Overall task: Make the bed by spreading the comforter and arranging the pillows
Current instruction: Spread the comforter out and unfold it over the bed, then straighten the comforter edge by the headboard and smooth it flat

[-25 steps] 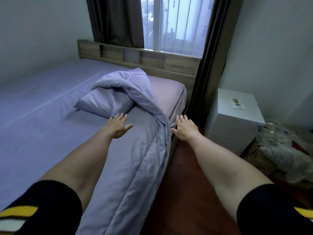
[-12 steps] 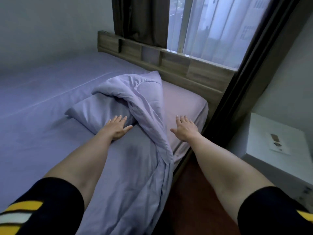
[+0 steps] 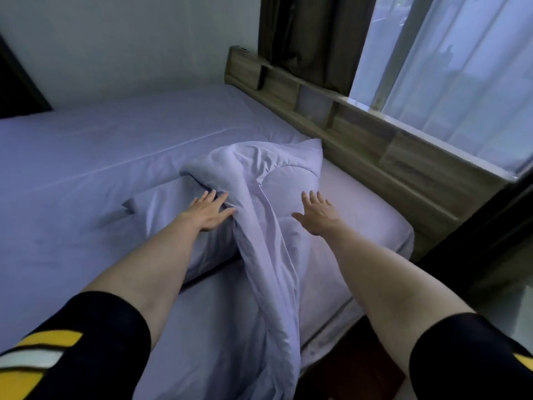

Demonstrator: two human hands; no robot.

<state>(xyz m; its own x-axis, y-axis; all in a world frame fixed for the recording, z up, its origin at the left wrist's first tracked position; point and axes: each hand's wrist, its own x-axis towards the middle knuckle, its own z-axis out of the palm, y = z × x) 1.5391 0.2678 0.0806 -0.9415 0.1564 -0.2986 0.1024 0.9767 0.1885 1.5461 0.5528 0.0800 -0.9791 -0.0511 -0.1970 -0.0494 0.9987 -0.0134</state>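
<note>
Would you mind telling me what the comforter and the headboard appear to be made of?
The comforter looks like a soft woven fabric, perhaps cotton or microfibre, with a matte lilac finish; it creases and bunches in loose folds. The headboard looks like wood or wood-look laminate, matte grey-brown, with visible grain streaks and boxy open shelves.

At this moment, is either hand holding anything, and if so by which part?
Nothing is held. The left hand lies open on the pillow beside the comforter; the right hand reaches open over it.
</note>
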